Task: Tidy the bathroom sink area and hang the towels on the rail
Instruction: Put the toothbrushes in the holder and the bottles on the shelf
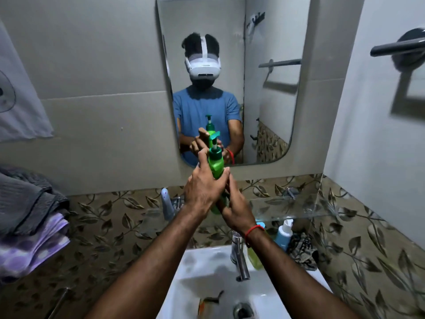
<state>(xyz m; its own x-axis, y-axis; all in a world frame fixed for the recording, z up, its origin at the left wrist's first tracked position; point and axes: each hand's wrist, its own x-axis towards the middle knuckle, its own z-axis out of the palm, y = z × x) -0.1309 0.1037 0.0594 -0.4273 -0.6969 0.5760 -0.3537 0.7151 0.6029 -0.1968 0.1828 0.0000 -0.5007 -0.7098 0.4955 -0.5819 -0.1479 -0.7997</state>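
A green pump bottle [216, 163] is held up in front of the mirror [230, 77], above the glass shelf [287, 207]. My left hand [202, 187] wraps its middle from the left. Around its lower part, from the right, closes my right hand [236, 208], which wears a red thread at the wrist. A grey towel [25, 199] and a purple dotted towel [32, 245] lie piled at the left edge. At the upper right a dark towel rail [395, 48] sticks out from the wall, bare.
The white sink [207, 279] with its chrome tap [240, 259] lies below my arms. A blue-and-white pump bottle [284, 233], a yellow-green bottle [254, 256] and a patterned cloth [303, 249] sit at the sink's right. A grey tube [167, 203] stands on the shelf's left.
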